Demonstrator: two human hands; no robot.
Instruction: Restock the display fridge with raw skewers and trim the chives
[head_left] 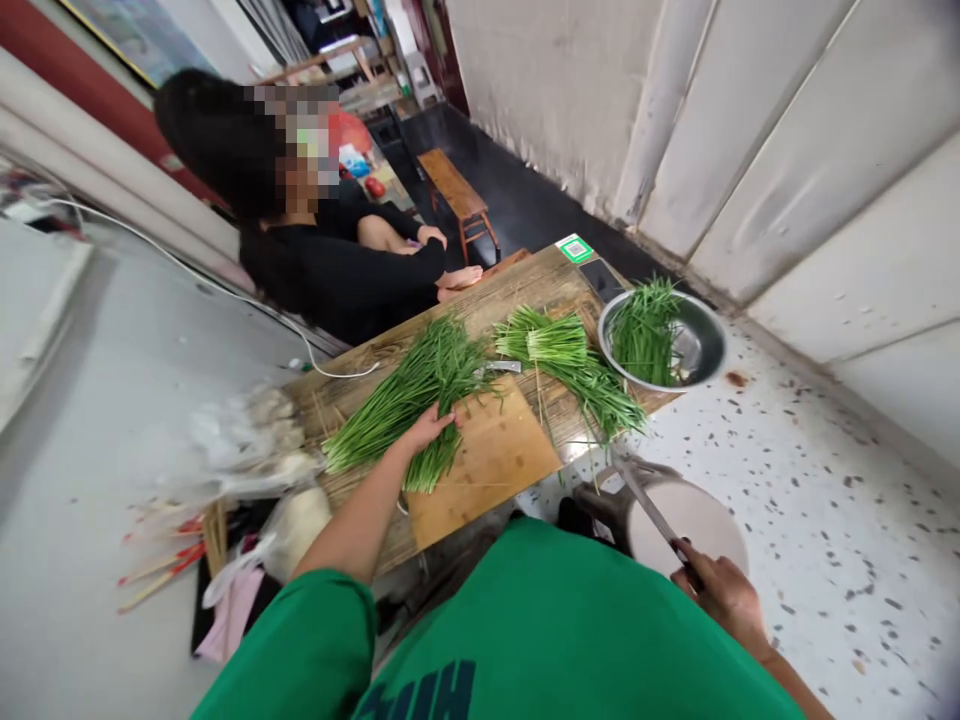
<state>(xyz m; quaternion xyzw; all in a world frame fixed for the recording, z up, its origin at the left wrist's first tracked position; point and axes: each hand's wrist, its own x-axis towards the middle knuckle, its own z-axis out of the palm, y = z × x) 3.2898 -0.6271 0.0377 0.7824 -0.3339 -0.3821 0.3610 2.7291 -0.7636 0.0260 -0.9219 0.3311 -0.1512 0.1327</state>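
Observation:
My left hand grips part of a large pile of green chives at the left edge of a wooden cutting board. The pile lies partly on the board and partly on the wooden table. Held out to the right, past the table's edge, is a long knife; my right hand is closed round its dark handle. Smaller bunches of chives rest to the right of the board. A metal bowl holds more chives. Beyond the board lies a small metal blade.
Across the table sits a person in black. A phone and a QR code card are near the bowl. A round stool stands below the knife. Plastic bags crowd the left side; a wooden bench stands behind.

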